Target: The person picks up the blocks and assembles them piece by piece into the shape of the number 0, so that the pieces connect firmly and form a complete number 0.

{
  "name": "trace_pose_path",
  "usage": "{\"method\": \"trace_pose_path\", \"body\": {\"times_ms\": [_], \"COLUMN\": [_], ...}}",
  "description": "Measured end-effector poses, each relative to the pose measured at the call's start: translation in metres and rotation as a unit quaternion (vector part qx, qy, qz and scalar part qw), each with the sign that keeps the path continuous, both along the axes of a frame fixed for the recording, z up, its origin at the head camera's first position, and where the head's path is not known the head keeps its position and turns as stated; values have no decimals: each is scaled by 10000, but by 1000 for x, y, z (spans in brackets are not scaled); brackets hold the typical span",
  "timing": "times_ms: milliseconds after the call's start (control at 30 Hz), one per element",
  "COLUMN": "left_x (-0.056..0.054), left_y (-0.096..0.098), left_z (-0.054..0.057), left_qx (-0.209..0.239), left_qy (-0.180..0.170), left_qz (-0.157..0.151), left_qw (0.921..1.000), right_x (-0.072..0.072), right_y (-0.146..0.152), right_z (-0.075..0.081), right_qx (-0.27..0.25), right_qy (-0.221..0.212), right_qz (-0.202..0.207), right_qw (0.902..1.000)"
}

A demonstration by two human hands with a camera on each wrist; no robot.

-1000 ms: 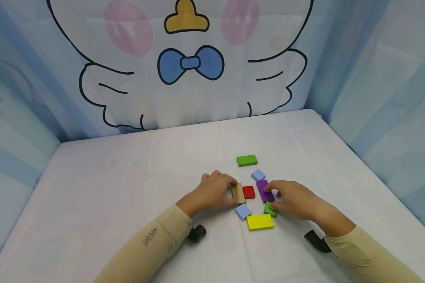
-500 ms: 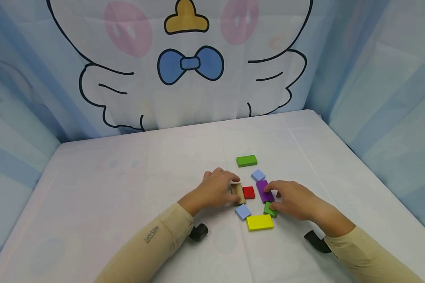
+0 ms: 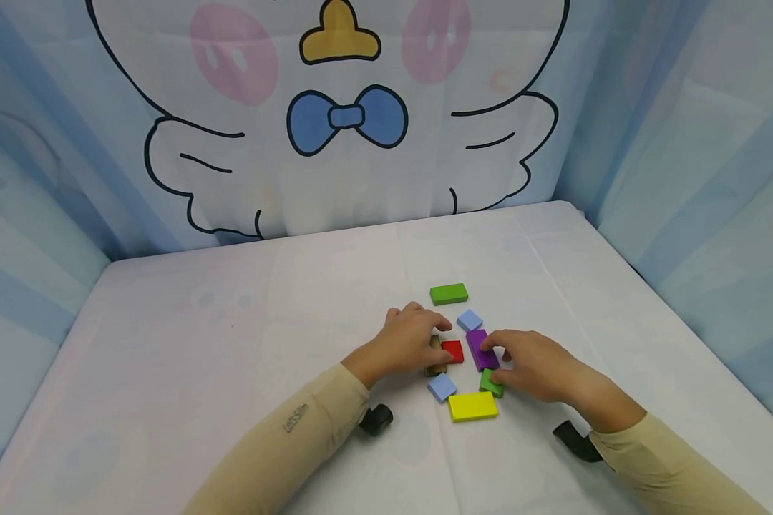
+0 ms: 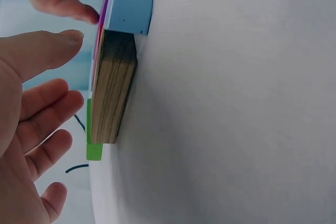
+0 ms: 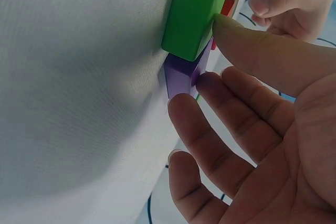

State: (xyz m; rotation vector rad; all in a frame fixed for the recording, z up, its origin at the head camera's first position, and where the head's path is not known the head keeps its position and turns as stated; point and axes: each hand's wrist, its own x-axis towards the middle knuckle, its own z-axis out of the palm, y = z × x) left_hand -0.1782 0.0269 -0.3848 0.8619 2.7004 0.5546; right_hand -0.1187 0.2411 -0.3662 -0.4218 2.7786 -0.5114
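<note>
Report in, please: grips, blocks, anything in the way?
Left grip holding nothing, above wooden block. Right grip touching purple block and small green block. Between them, perhaps in the way: red block.

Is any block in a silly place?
Maybe one: the long green block lies alone at the far end, apart from its nearest neighbour, a light blue block, while the others bunch together. Nothing looks broken.
</note>
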Motion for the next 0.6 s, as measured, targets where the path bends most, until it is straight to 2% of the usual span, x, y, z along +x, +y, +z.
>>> {"method": "trace_pose_path", "body": {"times_ms": [333, 600], "left_x": [-1, -2], "left_y": [10, 13], "left_z": [-1, -2], "left_qx": [-100, -116], "left_qy": [-8, 91], "left_qz": [-175, -202], "left_qw": [9998, 9997], "right_x": [0, 1], "right_y": [0, -2], "right_z": [1, 1], "right_qx": [-35, 27], "right_qy": [-56, -11], "right_qz": [-21, -45], "right_qw": [10000, 10000]}}
